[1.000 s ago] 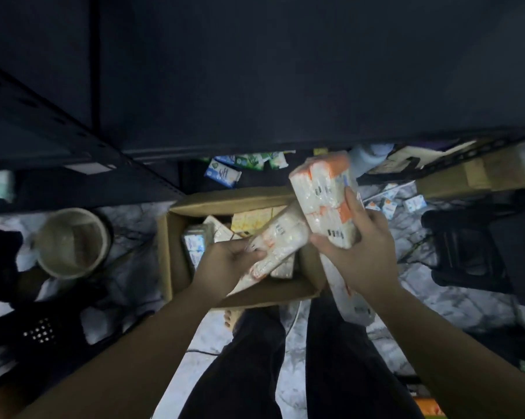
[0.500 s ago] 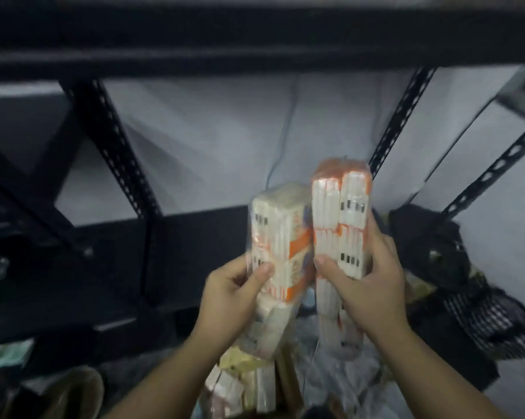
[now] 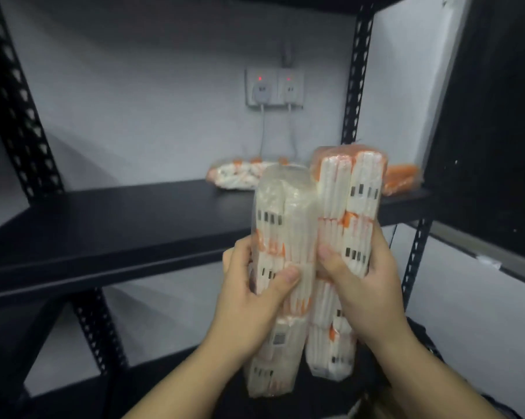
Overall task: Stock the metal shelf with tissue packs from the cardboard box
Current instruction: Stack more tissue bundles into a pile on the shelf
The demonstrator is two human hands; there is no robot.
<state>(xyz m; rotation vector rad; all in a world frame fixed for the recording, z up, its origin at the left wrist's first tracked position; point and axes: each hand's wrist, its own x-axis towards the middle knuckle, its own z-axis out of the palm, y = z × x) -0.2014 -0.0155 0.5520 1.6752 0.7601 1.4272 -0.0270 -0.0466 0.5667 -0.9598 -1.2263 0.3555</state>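
Observation:
I hold two long white-and-orange tissue packs upright, side by side, in front of the black metal shelf (image 3: 128, 219). My left hand (image 3: 255, 294) grips the left tissue pack (image 3: 282, 219) around its middle. My right hand (image 3: 364, 285) grips the right tissue pack (image 3: 350, 189), which stands a little higher. Both packs are level with the shelf board's front edge. Two more tissue packs lie on the board at the back: one behind my packs (image 3: 237, 175) and an orange one (image 3: 401, 178) by the right post. The cardboard box is out of view.
Perforated black posts stand at the left (image 3: 19, 116) and right (image 3: 356, 71) of the shelf. A wall socket (image 3: 275, 89) with two plugs and hanging cables sits behind the board. A dark panel (image 3: 494, 122) stands at the right. A lower shelf board (image 3: 104, 385) lies below.
My view has risen from the box on the floor to the shelf. Both hands have lifted the two packs up to the level of the shelf board.

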